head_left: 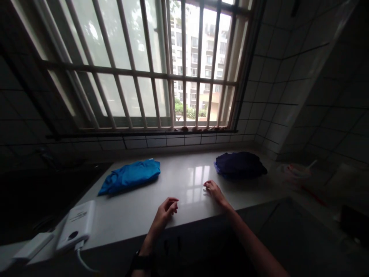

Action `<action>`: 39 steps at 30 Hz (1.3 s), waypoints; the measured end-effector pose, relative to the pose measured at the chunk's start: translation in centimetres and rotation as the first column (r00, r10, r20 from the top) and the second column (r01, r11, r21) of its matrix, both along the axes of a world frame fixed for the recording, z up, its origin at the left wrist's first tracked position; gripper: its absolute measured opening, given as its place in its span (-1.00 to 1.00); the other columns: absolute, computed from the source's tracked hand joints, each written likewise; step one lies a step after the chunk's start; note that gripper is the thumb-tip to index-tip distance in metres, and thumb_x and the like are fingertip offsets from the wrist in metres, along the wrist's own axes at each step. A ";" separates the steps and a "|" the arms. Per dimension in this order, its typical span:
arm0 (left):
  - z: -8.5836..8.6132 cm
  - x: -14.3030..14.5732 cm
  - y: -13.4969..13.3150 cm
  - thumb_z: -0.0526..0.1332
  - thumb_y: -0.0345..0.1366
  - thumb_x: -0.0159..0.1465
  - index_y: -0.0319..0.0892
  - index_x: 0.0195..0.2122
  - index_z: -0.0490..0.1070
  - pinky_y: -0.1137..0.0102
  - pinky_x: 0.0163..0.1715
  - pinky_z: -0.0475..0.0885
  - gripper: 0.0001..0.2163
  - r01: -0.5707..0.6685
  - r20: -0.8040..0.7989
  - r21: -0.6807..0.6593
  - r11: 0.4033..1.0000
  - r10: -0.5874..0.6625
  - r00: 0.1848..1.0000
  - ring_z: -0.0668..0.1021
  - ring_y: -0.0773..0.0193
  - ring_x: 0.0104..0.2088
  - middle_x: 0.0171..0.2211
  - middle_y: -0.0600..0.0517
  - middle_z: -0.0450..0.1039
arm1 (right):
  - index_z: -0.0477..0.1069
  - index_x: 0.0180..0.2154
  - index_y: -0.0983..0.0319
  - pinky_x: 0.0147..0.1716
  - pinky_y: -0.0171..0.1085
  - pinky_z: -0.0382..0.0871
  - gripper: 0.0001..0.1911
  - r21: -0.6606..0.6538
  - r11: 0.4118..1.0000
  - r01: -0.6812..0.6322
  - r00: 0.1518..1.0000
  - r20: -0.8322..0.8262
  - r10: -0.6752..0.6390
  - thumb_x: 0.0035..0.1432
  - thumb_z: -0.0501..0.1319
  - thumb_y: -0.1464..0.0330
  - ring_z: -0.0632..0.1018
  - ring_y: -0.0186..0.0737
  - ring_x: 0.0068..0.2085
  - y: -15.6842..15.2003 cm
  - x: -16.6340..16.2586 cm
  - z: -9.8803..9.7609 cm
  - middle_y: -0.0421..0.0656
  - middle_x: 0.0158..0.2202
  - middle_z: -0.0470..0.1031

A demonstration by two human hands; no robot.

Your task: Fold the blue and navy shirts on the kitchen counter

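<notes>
My left hand (166,209) hovers over the front part of a pale glossy countertop (138,207), fingers loosely curled with nothing in them. My right hand (213,189) rests on the counter a little farther back and to the right, fingers bent and apart, holding nothing. A folded bright blue cloth (130,176) lies on the counter to the left of both hands. A folded dark purple cloth (239,164) lies at the right, just beyond my right hand.
A white box-shaped device (76,227) with a cable sits at the counter's front left corner. A barred window (150,65) fills the wall behind. Tiled walls stand on both sides. Dim items, one a container with a straw (296,171), sit at the right.
</notes>
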State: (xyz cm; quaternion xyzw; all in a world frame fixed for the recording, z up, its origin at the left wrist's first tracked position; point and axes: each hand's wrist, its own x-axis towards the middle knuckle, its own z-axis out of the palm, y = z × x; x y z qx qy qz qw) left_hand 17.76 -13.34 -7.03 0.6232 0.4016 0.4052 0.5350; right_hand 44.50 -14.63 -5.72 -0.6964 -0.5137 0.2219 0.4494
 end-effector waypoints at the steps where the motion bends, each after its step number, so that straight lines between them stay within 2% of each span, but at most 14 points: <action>1: 0.1 0.1 0.0 0.27 0.08 0.08 -0.16 -0.26 0.45 0.38 -0.41 0.34 -0.60 0.011 0.000 0.002 1.000 -0.011 1.000 0.47 0.26 -0.45 -0.45 0.08 0.41 | 0.45 -0.24 0.22 -0.23 -0.27 0.48 -0.76 -0.001 1.000 0.004 0.999 0.036 -0.003 0.25 0.03 0.32 0.64 -0.18 -0.27 0.4 1.0 1.2 -0.08 -0.26 0.63; 3: 0.3 0.2 -0.1 0.26 0.07 0.09 -0.16 -0.25 0.45 0.37 -0.40 0.33 -0.61 0.028 -0.006 0.004 1.000 -0.028 1.000 0.47 0.26 -0.44 -0.46 0.08 0.40 | 0.48 -0.16 0.25 -0.18 -0.25 0.48 -0.75 0.012 0.999 0.051 0.991 0.122 -0.052 0.24 0.07 0.35 0.64 -0.16 -0.25 1.3 3.7 4.1 -0.05 -0.22 0.62; 6: 0.3 0.3 -0.2 0.25 0.08 0.09 -0.16 -0.26 0.44 0.37 -0.40 0.33 -0.60 0.029 0.000 0.011 1.000 -0.029 1.000 0.47 0.25 -0.44 -0.47 0.09 0.39 | 0.48 -0.01 0.28 0.05 -0.21 0.38 -0.67 0.030 0.982 0.185 0.943 0.278 -0.186 0.21 0.13 0.42 0.56 -0.09 0.03 3.0 8.5 8.5 0.06 0.01 0.54; 8: 0.3 0.3 -0.3 0.25 0.09 0.09 -0.15 -0.26 0.44 0.36 -0.40 0.33 -0.60 0.025 0.004 0.018 1.000 -0.025 1.000 0.48 0.24 -0.44 -0.47 0.09 0.39 | 0.46 0.05 0.31 0.10 -0.19 0.33 -0.61 0.008 0.963 0.270 0.897 0.361 -0.254 0.17 0.19 0.45 0.51 -0.01 0.12 3.8 11.4 10.5 0.13 0.11 0.46; 12: 0.1 0.3 -0.3 0.24 0.06 0.13 -0.15 -0.25 0.44 0.34 -0.35 0.37 -0.64 0.045 0.001 0.027 0.999 -0.045 0.999 0.50 0.23 -0.42 -0.45 0.08 0.41 | 0.55 -0.09 0.32 0.01 -0.19 0.37 -0.69 -0.088 0.939 0.333 0.840 0.480 -0.253 0.07 0.34 0.43 0.55 0.01 0.02 4.4 14.8 11.5 0.12 0.02 0.48; 15: -0.1 0.3 -0.2 0.25 0.02 0.15 -0.14 -0.26 0.44 0.32 -0.31 0.39 -0.67 0.056 0.005 0.043 0.997 -0.057 0.998 0.50 0.23 -0.42 -0.44 0.07 0.43 | 0.57 -0.32 0.24 -0.08 -0.23 0.38 -0.92 -0.120 0.932 0.341 0.808 0.544 -0.226 0.07 0.34 0.46 0.56 -0.09 -0.09 4.6 15.3 11.5 -0.01 -0.13 0.54; 18: -0.3 0.3 -0.3 0.25 0.00 0.17 -0.14 -0.26 0.44 0.31 -0.30 0.41 -0.69 0.062 0.007 0.062 0.996 -0.062 0.998 0.51 0.23 -0.42 -0.43 0.07 0.44 | 0.51 -0.45 0.21 -0.14 -0.22 0.38 -0.89 -0.098 0.930 0.353 0.776 0.587 -0.233 0.07 0.30 0.51 0.57 -0.09 -0.15 5.1 15.0 12.4 -0.05 -0.22 0.57; 21: -0.3 0.3 -0.3 0.25 0.00 0.18 -0.15 -0.26 0.45 0.31 -0.30 0.43 -0.69 0.063 0.010 0.068 0.996 -0.064 0.998 0.51 0.23 -0.42 -0.43 0.07 0.44 | 0.51 -0.39 0.21 -0.14 -0.19 0.38 -0.89 -0.007 0.927 0.375 0.740 0.605 -0.295 0.14 0.24 0.49 0.58 -0.08 -0.14 5.7 14.6 14.3 -0.03 -0.18 0.57; 25: -0.3 0.2 -0.3 0.25 0.00 0.18 -0.15 -0.26 0.45 0.31 -0.29 0.44 -0.69 0.059 0.010 0.066 0.996 -0.060 0.998 0.52 0.23 -0.42 -0.43 0.06 0.45 | 0.48 -0.26 0.22 -0.11 -0.18 0.39 -0.86 0.185 0.909 0.373 0.701 0.585 -0.407 0.27 0.14 0.40 0.55 -0.06 -0.08 6.4 13.7 18.2 0.03 -0.09 0.54; 28: -0.2 0.1 -0.3 0.25 0.01 0.20 -0.16 -0.22 0.45 0.31 -0.29 0.45 -0.67 0.068 0.023 0.066 0.996 -0.069 0.997 0.54 0.23 -0.41 -0.41 0.05 0.47 | 0.41 -0.27 0.22 -0.21 -0.20 0.43 -0.89 0.467 0.853 0.234 0.785 0.427 -0.450 0.27 0.14 0.33 0.56 -0.11 -0.19 6.7 11.7 21.7 -0.01 -0.20 0.53; 30: -0.3 0.1 -0.3 0.25 0.02 0.21 -0.18 -0.15 0.44 0.32 -0.32 0.46 -0.63 0.074 0.034 0.059 0.995 -0.077 0.996 0.57 0.22 -0.39 -0.37 0.01 0.51 | 0.36 -0.25 0.21 -0.37 -0.24 0.44 -0.88 0.600 0.785 0.155 0.886 0.267 -0.379 0.28 0.14 0.30 0.55 -0.17 -0.36 6.7 9.5 23.5 -0.10 -0.32 0.50; 33: -0.6 0.2 -0.1 0.26 0.06 0.20 -0.20 0.05 0.39 0.32 -0.40 0.49 -0.48 0.071 0.068 0.013 0.997 -0.072 0.995 0.63 0.14 -0.30 -0.15 -0.13 0.56 | 0.30 -0.20 0.19 -0.56 -0.31 0.37 -0.89 0.595 0.799 0.083 0.971 0.133 -0.200 0.31 0.11 0.28 0.52 -0.24 -0.51 6.3 5.7 24.5 -0.20 -0.42 0.44; 36: -1.3 0.2 0.3 0.29 0.09 0.18 -0.14 0.29 0.18 0.25 -0.38 0.57 -0.27 0.042 0.126 -0.048 0.998 -0.036 0.991 0.65 -0.01 -0.09 0.18 -0.29 0.40 | 0.26 -0.19 0.16 -0.62 -0.37 0.33 -0.95 0.486 0.873 -0.049 0.991 0.134 -0.019 0.31 0.09 0.33 0.50 -0.29 -0.57 5.3 2.2 22.8 -0.28 -0.47 0.43; 39: -1.9 0.1 0.7 0.35 0.04 0.13 -0.11 0.35 0.12 0.11 -0.06 0.57 -0.20 -0.062 0.092 -0.025 0.998 0.064 0.994 0.54 -0.13 0.15 0.31 -0.28 0.28 | 0.28 -0.19 0.15 -0.66 -0.43 0.30 -0.94 0.176 0.945 -0.277 0.956 0.150 0.252 0.28 0.09 0.38 0.45 -0.35 -0.64 3.6 -0.1 18.9 -0.36 -0.57 0.40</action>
